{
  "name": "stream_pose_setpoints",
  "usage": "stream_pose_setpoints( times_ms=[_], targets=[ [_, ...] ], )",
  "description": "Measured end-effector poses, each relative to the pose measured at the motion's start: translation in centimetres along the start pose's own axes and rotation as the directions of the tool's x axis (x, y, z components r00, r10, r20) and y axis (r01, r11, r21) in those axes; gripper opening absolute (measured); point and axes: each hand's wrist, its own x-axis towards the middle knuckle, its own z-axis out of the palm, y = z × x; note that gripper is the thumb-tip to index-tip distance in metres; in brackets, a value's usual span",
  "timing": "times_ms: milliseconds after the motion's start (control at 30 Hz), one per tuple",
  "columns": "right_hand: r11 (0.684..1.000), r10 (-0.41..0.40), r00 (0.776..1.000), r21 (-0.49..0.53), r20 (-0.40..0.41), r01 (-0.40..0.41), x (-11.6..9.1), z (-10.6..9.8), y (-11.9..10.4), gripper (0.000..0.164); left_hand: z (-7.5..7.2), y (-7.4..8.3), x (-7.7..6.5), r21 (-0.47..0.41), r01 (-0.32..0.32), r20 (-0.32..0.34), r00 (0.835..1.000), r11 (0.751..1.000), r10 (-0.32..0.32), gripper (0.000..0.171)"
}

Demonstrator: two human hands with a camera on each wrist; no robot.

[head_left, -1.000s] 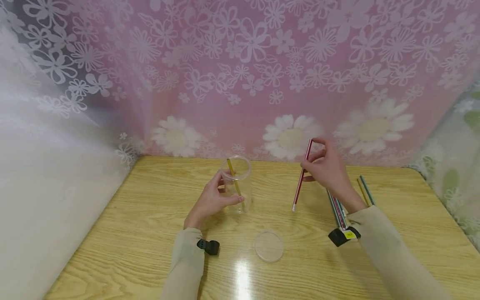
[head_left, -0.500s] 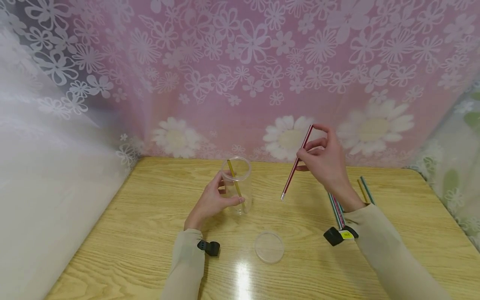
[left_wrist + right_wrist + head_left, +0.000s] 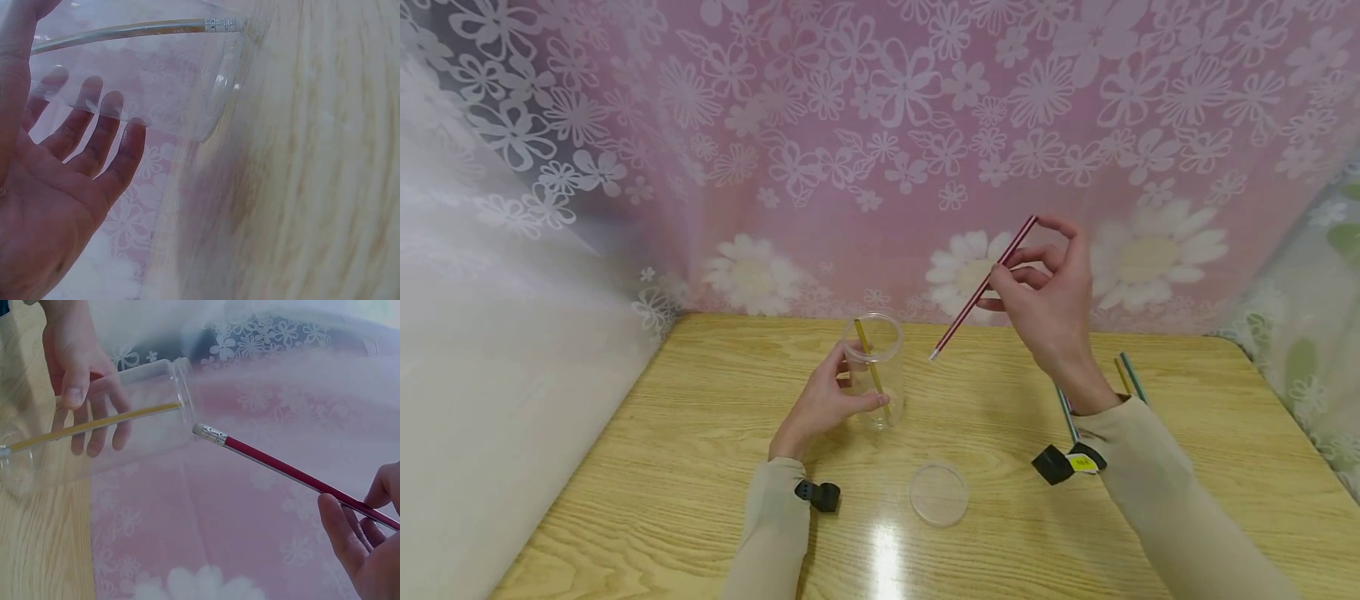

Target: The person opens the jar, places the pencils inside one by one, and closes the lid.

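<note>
My left hand (image 3: 822,402) grips a clear plastic jar (image 3: 891,379) standing upright on the table, thumb in front and fingers behind. Inside the jar a yellow pencil (image 3: 872,367) leans, its eraser end at the bottom, as the left wrist view confirms. To the right, my right hand (image 3: 1051,304) pinches a red pencil (image 3: 973,298) in the air, tilted with its white eraser end pointing down and left. In the right wrist view that eraser (image 3: 209,433) appears close to the jar's open rim (image 3: 185,394). The head view shows the pencil apart from the jar.
A round clear lid (image 3: 938,494) lies flat on the wooden table (image 3: 700,517) in front of the jar. Several more pencils (image 3: 1133,377) lie at the right, partly hidden by my right forearm. A pink floral curtain (image 3: 865,167) hangs behind the table's back edge.
My right hand has risen, carrying the red pencil up; its eraser end has swung left toward the jar and the pencil is more tilted. My left hand and the jar have stayed put.
</note>
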Motion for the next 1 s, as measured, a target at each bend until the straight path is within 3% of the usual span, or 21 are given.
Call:
stream_pose_setpoints(
  times_ms=[300, 467, 733, 1000],
  targets=[
    [0.977, -0.103, 0.993, 0.181, -0.062, 0.112, 0.2, 1.5, -0.9, 0.046, 0.1, 0.0, -0.1, -0.021, 0.003, 0.003, 1.0, 1.0, -0.003, 0.076],
    [0.961, -0.144, 0.986, 0.227, -0.081, 0.159, 0.3, 2.2, -1.3, 0.043, 0.1, 0.0, -0.1, -0.021, 0.005, 0.002, 1.0, 1.0, -0.005, 0.076],
    [0.954, -0.195, 0.979, 0.223, -0.052, 0.202, 0.5, 3.4, -1.1, 0.043, 0.0, -0.1, -0.1, -0.023, 0.017, 0.0, 1.0, 1.0, -0.017, 0.078],
    [0.967, -0.194, 0.981, 0.173, 0.013, 0.188, 0.5, 4.6, -0.4, 0.044, 0.0, 0.0, 0.0, -0.012, 0.009, 0.0, 1.0, 1.0, -0.009, 0.078]
  ],
)
